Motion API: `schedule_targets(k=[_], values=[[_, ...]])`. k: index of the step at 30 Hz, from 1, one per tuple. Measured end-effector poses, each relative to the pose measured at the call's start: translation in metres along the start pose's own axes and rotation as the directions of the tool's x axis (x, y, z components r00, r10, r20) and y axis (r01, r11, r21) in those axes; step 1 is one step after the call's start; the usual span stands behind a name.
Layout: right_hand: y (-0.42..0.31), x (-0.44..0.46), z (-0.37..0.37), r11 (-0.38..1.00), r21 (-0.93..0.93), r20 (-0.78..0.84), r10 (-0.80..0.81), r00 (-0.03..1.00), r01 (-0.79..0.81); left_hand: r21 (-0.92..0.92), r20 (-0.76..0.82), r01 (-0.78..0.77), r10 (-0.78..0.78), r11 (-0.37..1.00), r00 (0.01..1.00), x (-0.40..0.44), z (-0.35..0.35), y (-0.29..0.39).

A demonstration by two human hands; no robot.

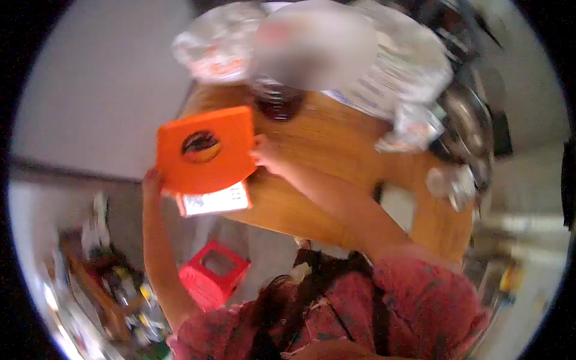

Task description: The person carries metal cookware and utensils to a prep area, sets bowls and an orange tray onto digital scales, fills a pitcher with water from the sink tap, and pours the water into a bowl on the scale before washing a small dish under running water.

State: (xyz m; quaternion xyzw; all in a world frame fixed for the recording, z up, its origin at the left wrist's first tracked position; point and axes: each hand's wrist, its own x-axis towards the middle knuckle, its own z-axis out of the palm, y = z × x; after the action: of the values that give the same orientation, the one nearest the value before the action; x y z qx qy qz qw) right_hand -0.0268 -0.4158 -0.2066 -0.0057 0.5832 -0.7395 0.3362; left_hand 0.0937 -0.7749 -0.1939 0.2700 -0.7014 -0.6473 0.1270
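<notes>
Orange and flat-faced, a box (207,168) with a dark round emblem is at the near left corner of the bench (327,141), held by both hands; whether it touches the wood cannot be told. A white label (216,201) with print shows on its near side. The left hand (153,180) grips its left edge, the finger positions blurred, and the right hand (264,154) pinches its right edge.

Just beyond the box stands a dark jar (279,107). Farther left lies a crumpled white bag (219,45) with orange print, and far right a large pale printed bag (414,75); a blurred oval hides what is between them. A small white packet (414,129) lies on the right, near a shiny metal bowl (471,117), with clear containers (451,185) nearer. On the floor (267,252) below the bench's near edge sits a red box-shaped object (201,285) with an opening on top.
</notes>
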Motion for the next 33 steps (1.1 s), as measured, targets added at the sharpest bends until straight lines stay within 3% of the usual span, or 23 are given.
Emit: schedule_targets(k=[1,3,4,5,8,11,15,16,19,22,23,25,27,29,31,33], values=[[0.001,-0.003,-0.004,0.999,0.036,0.047,0.011,0.999,-0.012,-0.005,-0.059,-0.046,0.046,0.999,0.997,-0.007,0.002,0.007],[0.003,-0.011,-0.014,0.996,0.083,0.056,0.021,0.998,-0.026,0.025,0.025,-0.009,0.009,1.000,1.000,-0.012,0.011,0.027],[-0.001,-0.023,-0.013,0.991,0.136,0.052,-0.002,0.999,-0.005,0.147,0.056,-0.013,0.004,0.989,0.998,-0.016,0.009,0.037],[-0.012,-0.032,-0.013,0.984,0.179,0.059,-0.028,0.998,0.016,0.040,0.022,-0.089,0.088,0.995,0.996,-0.024,0.018,0.046],[-0.025,-0.070,-0.036,0.977,0.214,0.016,0.003,1.000,-0.006,0.000,0.155,-0.007,0.007,1.000,0.988,-0.045,0.038,0.088],[-0.037,-0.106,-0.047,0.989,0.148,-0.066,-0.003,0.998,0.013,0.003,0.258,-0.003,0.002,1.000,0.966,-0.073,0.055,0.108],[-0.082,-0.219,-0.127,0.972,0.107,-0.138,-0.193,0.972,0.208,0.022,0.395,-0.078,0.063,0.997,0.916,-0.166,0.144,0.205],[-0.084,-0.264,-0.155,0.952,0.057,-0.187,-0.285,0.940,0.300,0.028,0.438,-0.109,0.086,0.994,0.895,-0.206,0.175,0.211],[-0.093,-0.380,-0.204,0.946,-0.087,-0.394,-0.319,0.862,0.311,0.001,0.451,-0.016,0.014,1.000,0.893,-0.274,0.241,0.181],[-0.066,-0.466,-0.276,0.903,-0.237,-0.481,-0.429,0.765,0.358,0.049,0.641,0.070,-0.086,0.996,0.763,-0.337,0.309,0.159],[-0.067,-0.504,-0.291,0.920,-0.239,-0.538,-0.391,0.747,0.309,0.099,0.701,0.109,-0.147,0.989,0.698,-0.360,0.335,0.157],[-0.061,-0.569,-0.322,0.939,-0.167,-0.607,-0.339,0.719,0.301,0.155,0.772,0.059,-0.158,0.986,0.615,-0.404,0.382,0.144],[-0.053,-0.615,-0.352,0.941,-0.104,-0.640,-0.312,0.702,0.323,0.068,0.865,0.127,-0.122,0.990,0.487,-0.431,0.428,0.116],[-0.045,-0.650,-0.378,0.968,-0.125,-0.679,-0.244,0.693,0.218,0.248,0.863,0.214,-0.316,0.945,0.394,-0.463,0.471,0.127],[-0.028,-0.672,-0.407,0.990,-0.136,-0.729,-0.133,0.671,0.048,0.291,0.856,0.203,-0.349,0.935,0.380,-0.478,0.504,0.103],[-0.006,-0.679,-0.431,0.990,-0.127,-0.725,-0.134,0.675,0.060,0.189,0.904,0.209,-0.253,0.960,0.345,-0.477,0.529,0.061]])
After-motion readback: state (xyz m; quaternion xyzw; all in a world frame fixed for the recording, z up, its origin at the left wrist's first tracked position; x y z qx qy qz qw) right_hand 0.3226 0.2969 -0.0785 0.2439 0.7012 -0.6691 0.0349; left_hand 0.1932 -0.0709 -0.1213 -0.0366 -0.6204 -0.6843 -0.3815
